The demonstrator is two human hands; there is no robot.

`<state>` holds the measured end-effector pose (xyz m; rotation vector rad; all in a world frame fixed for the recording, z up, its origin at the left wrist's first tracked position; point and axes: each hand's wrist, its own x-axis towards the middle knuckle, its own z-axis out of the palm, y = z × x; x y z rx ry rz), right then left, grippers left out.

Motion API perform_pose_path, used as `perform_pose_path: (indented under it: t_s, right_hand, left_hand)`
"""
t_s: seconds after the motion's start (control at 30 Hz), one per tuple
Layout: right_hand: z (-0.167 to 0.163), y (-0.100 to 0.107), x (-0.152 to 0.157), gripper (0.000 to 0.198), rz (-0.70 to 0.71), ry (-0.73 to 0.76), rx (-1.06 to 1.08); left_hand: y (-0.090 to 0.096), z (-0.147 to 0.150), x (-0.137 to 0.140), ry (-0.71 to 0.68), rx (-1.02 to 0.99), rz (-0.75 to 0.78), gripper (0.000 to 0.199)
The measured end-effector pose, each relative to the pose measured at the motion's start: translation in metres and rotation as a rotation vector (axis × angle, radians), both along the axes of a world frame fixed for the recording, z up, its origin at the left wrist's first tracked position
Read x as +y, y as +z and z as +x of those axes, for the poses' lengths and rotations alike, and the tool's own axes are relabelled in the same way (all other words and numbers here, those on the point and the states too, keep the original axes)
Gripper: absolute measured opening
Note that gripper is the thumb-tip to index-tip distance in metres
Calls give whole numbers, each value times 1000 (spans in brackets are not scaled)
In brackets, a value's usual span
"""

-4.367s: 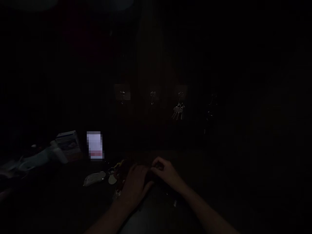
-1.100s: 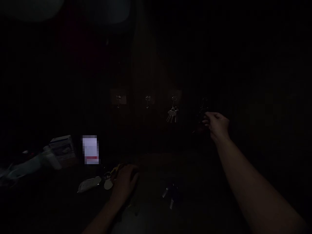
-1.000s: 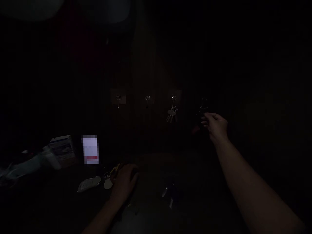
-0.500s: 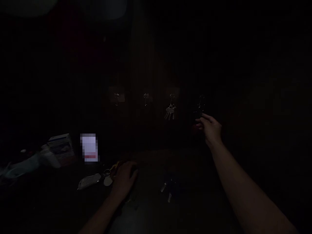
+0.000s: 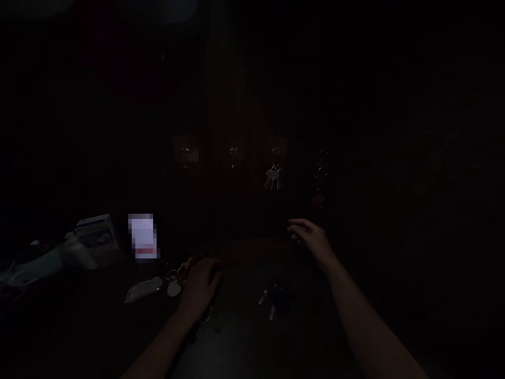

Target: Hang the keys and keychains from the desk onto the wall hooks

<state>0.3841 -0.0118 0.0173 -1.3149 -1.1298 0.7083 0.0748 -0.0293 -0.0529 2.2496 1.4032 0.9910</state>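
In very dim light my left hand (image 5: 199,284) lies palm down on the table, thumb spread from the fingers. Beside it are a yellow-and-dark cord (image 5: 185,268) and a keyring with a round pale tag (image 5: 174,287); what lies under the palm is hidden. My right hand (image 5: 311,237) hovers above the table, fingers stretched out, nothing in them. Below it lies a bunch of keys with dark blue heads (image 5: 272,300). Another bunch of keys (image 5: 273,178) hangs from a wall hook. Further right hangs a dark keyring (image 5: 321,171) with a reddish piece (image 5: 317,200) at its bottom.
Two more metal hooks, one on the left (image 5: 185,156) and one in the middle (image 5: 233,156), are on the wall. A pixelated bright rectangle (image 5: 143,237), a box (image 5: 97,237) and a pale cloth-like item (image 5: 43,268) stand left. A long pale tag (image 5: 145,289) lies near my left hand.
My right hand has left the dark keyring at the right hook and come down and left. That keyring now hangs by itself. My left hand stays nearly where it was.
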Motion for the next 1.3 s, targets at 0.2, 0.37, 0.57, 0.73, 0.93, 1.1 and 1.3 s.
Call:
perform_pose_path:
  t_s: [0.2, 0.37, 0.57, 0.73, 0.93, 1.1, 1.3]
  right_hand:
    - [-12, -22, -22, 24, -294, 454, -176]
    - [-10, -24, -27, 11, -329, 698, -419]
    - [-20, -32, -24, 10, -297, 730, -596]
    - [-44, -43, -19, 5, -192, 661, -618]
    - [-77, -50, -20, 6, -120, 514, -563]
    - [-92, -57, -17, 7, -101, 463, -329]
    - [-101, -55, -20, 21, -224, 524, 1]
  left_hand:
    - [-2, 0, -1, 8, 6, 15, 22]
    - [0, 0, 0, -6, 34, 21, 19]
    - [4, 1, -2, -10, 58, 37, 17]
    - [7, 3, -3, -18, 83, 70, 17]
    - [10, 5, -8, -70, 171, 131, 19]
    - [17, 13, -19, -148, 256, 181, 21]
    - [22, 22, -28, -234, 227, 121, 40]
